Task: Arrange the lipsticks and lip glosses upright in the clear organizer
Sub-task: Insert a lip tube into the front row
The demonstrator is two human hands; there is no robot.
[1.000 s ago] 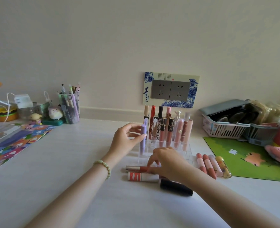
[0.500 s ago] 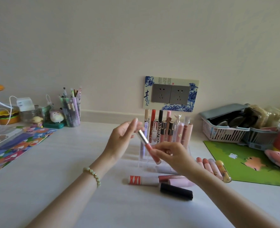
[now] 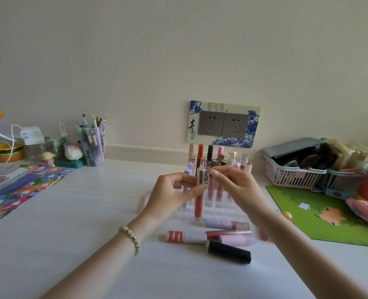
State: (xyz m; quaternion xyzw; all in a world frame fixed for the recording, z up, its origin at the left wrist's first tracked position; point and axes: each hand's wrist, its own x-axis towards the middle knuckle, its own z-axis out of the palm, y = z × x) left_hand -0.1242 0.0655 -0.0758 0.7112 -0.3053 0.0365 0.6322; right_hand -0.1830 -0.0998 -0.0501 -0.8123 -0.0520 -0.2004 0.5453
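Seems a private home: a personal desk [image 3: 96,223], not a shop or an office. White top pushed against a plain cream wall, with a double socket [image 3: 224,126] in a blue-and-white porcelain-style frame. At the back left a pen cup [image 3: 92,145], a small plush toy [image 3: 73,151], a burger-shaped trinket [image 3: 8,150] and a white charger [image 3: 31,134] with its cable. On the right a pink basket [image 3: 286,173] and a green cartoon mat [image 3: 334,216]. In the middle a clear organizer [image 3: 226,212] with lipsticks [image 3: 199,156] standing in it.
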